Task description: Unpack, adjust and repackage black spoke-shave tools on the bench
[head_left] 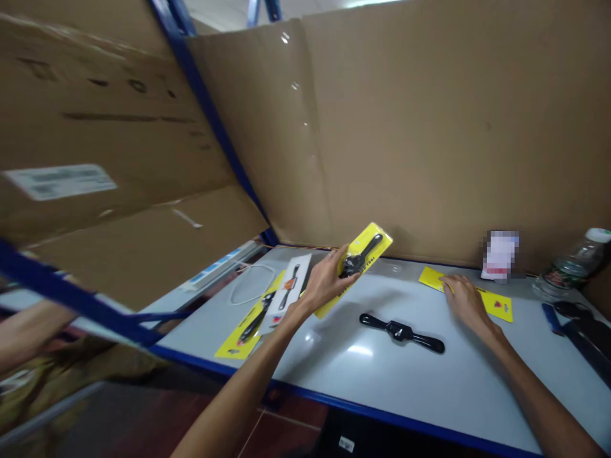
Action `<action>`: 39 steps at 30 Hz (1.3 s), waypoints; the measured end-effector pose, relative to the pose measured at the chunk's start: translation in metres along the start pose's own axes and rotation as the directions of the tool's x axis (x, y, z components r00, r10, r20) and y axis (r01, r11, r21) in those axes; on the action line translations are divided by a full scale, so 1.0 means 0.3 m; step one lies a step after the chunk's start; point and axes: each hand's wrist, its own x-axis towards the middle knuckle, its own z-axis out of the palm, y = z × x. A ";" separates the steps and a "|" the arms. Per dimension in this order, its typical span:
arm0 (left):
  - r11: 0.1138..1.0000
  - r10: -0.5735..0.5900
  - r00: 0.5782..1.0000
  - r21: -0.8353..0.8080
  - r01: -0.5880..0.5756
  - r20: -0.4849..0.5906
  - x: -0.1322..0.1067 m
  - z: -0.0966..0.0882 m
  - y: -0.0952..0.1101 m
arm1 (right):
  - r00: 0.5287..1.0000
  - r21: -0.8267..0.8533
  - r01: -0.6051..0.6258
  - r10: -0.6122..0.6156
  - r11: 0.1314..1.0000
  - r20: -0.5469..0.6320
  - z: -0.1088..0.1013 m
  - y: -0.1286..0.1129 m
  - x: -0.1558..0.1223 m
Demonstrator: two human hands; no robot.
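Note:
My left hand (329, 278) is closed around a yellow blister pack (372, 240) and keeps it tilted above the table. A black spokeshave shows through the clear plastic. Low over the table, my right hand (463, 298) has its fingers curled on a flat yellow backing card (496, 305), covering part of it. Between my hands a loose black spokeshave (401, 331) lies on the white tabletop (372, 381). Left of my left forearm are another yellow pack (243, 337) with a black tool and a white card (289, 286) picturing a spokeshave, partly overlapping it.
A clear bottle (570, 264) stands at the right beside dark items (585, 337). A pale, blurred-out item (499, 256) leans against the cardboard wall (429, 127). At the left are a white cable (233, 289), a power strip (217, 268), a blue post (210, 114) and another person's arm (33, 327).

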 end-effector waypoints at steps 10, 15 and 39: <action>0.930 0.343 0.898 0.032 -0.365 0.275 0.020 0.128 0.194 | 0.962 0.888 -0.088 0.268 0.451 -0.041 -0.021 -0.104 -0.002; 0.910 0.395 0.884 0.029 -0.415 0.250 0.026 0.194 0.165 | 0.956 0.879 -0.088 0.289 0.469 -0.058 -0.011 -0.112 -0.021; 0.892 0.450 0.880 -0.105 -0.439 0.152 -0.025 0.165 0.181 | 0.960 0.939 -0.171 0.266 0.299 0.090 -0.074 -0.151 -0.011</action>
